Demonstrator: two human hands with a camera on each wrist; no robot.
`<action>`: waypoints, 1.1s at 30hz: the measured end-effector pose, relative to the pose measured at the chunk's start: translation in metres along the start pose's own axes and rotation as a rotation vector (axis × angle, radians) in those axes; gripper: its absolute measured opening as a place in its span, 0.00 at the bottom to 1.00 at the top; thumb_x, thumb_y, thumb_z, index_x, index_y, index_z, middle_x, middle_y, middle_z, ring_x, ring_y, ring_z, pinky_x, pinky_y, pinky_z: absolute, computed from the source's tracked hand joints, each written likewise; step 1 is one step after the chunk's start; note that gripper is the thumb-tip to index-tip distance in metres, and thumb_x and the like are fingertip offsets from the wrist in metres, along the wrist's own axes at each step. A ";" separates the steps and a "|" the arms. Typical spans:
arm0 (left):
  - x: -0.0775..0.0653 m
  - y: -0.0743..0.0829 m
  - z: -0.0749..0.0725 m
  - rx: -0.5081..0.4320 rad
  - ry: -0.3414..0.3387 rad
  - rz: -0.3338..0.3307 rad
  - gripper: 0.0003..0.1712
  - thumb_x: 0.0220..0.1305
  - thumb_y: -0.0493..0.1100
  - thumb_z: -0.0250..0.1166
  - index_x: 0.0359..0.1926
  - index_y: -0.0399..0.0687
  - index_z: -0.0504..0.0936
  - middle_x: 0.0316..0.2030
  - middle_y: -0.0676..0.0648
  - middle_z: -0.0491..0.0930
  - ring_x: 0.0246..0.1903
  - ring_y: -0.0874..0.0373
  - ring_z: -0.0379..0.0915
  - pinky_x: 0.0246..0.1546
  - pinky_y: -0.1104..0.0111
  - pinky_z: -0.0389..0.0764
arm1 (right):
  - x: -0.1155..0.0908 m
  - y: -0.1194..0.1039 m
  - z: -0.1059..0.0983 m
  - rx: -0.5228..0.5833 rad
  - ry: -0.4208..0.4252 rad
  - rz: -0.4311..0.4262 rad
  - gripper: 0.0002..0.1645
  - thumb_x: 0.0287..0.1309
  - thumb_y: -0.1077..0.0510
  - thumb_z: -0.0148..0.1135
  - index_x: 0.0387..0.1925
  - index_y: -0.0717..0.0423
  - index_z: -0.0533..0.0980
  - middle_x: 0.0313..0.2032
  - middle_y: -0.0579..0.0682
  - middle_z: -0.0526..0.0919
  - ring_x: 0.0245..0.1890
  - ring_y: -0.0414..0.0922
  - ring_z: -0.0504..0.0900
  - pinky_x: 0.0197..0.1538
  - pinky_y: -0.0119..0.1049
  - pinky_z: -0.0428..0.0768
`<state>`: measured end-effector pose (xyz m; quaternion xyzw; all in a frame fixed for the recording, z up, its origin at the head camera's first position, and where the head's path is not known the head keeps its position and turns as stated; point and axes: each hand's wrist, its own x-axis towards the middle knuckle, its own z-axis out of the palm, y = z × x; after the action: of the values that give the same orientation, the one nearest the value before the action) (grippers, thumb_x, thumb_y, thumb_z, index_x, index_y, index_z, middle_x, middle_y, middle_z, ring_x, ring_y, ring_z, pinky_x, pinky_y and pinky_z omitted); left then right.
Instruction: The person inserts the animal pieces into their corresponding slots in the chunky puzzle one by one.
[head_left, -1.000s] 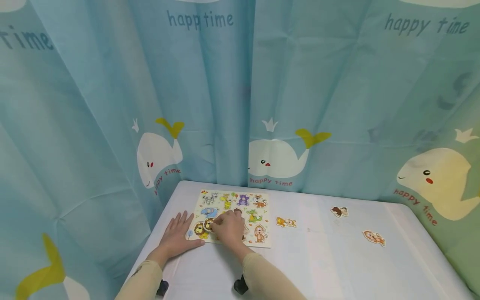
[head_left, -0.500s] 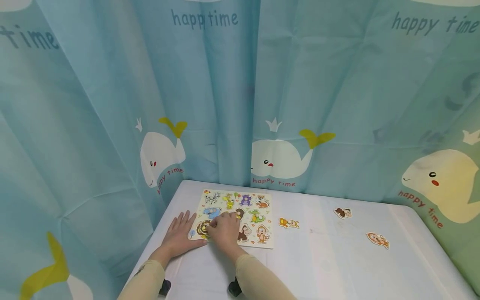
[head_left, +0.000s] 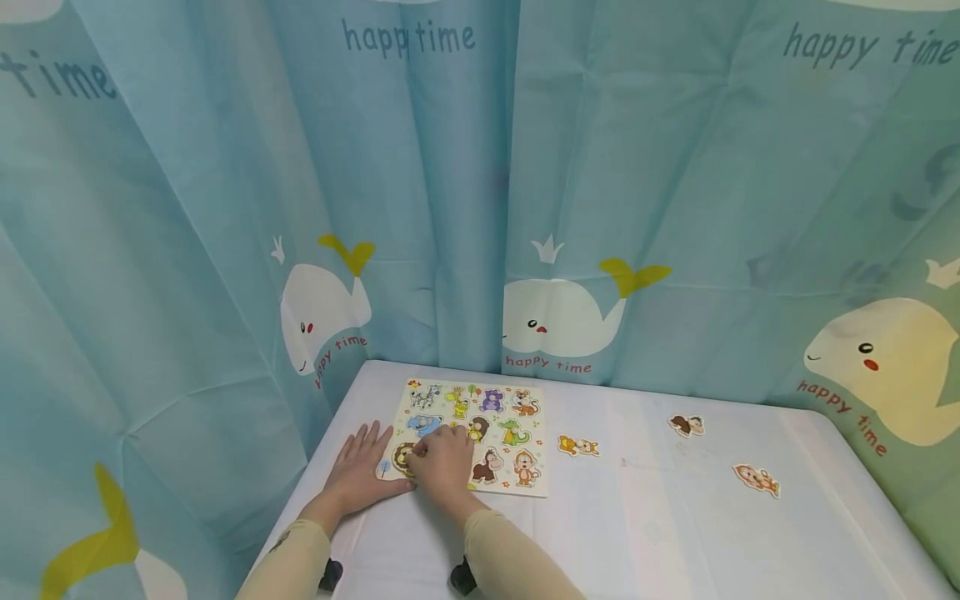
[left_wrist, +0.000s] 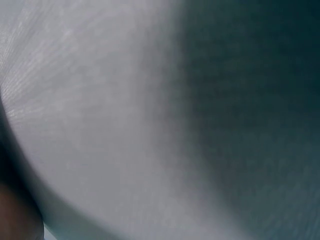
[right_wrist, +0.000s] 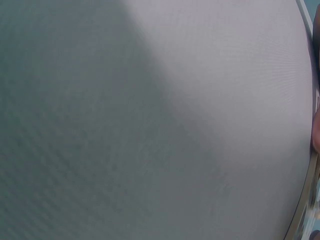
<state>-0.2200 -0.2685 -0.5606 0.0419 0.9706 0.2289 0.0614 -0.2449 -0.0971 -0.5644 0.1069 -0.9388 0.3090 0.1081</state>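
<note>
In the head view a pale puzzle board (head_left: 525, 492) printed with animals lies on the table. My right hand (head_left: 442, 462) is over its lower left part, thumb and fingertips pinching a lion puzzle piece (head_left: 402, 457). That piece lies over the board's lion spot; whether it sits flush cannot be seen. My left hand (head_left: 360, 471) rests on the table with its fingers spread, its thumb along the board's lower left corner. Both wrist views show mostly blurred pale surface and shadow, with only a sliver of skin at the edge.
Right of the board lies an orange animal piece (head_left: 578, 446). Farther right are a brown animal piece (head_left: 686, 426) and an orange monkey piece (head_left: 757, 480). A blue curtain (head_left: 450, 208) with whales hangs behind the white table (head_left: 637, 533).
My right hand has moved left with the lion piece, from beside the printed lion to over it, baring more of the board's brown animals. The left hand has stayed in place.
</note>
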 end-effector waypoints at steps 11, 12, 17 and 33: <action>0.002 -0.003 0.004 0.003 0.019 0.007 0.70 0.49 0.77 0.70 0.79 0.38 0.55 0.79 0.33 0.46 0.78 0.35 0.34 0.77 0.42 0.37 | 0.000 -0.001 0.003 -0.002 -0.004 -0.001 0.12 0.51 0.47 0.77 0.18 0.41 0.83 0.28 0.37 0.71 0.38 0.43 0.67 0.47 0.43 0.68; 0.002 -0.004 0.005 0.007 0.023 0.009 0.71 0.49 0.78 0.69 0.80 0.38 0.55 0.79 0.33 0.46 0.78 0.35 0.34 0.77 0.42 0.37 | 0.000 -0.002 0.002 -0.008 -0.001 -0.005 0.12 0.50 0.47 0.77 0.18 0.41 0.83 0.28 0.38 0.71 0.37 0.43 0.67 0.46 0.43 0.69; 0.007 -0.013 0.013 0.011 0.047 0.030 0.72 0.47 0.81 0.67 0.80 0.39 0.54 0.79 0.33 0.46 0.78 0.35 0.34 0.77 0.43 0.36 | 0.000 -0.003 0.001 -0.035 -0.001 -0.007 0.11 0.50 0.46 0.76 0.19 0.41 0.84 0.28 0.37 0.71 0.37 0.43 0.68 0.45 0.42 0.69; 0.006 -0.013 0.013 -0.006 0.052 0.038 0.73 0.47 0.81 0.68 0.80 0.39 0.55 0.79 0.33 0.46 0.78 0.35 0.34 0.77 0.43 0.35 | -0.001 -0.005 0.005 -0.051 0.012 0.021 0.12 0.50 0.47 0.76 0.17 0.41 0.83 0.27 0.38 0.72 0.37 0.44 0.69 0.44 0.42 0.69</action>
<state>-0.2246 -0.2737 -0.5783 0.0540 0.9703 0.2337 0.0321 -0.2438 -0.1036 -0.5655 0.0921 -0.9469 0.2867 0.1132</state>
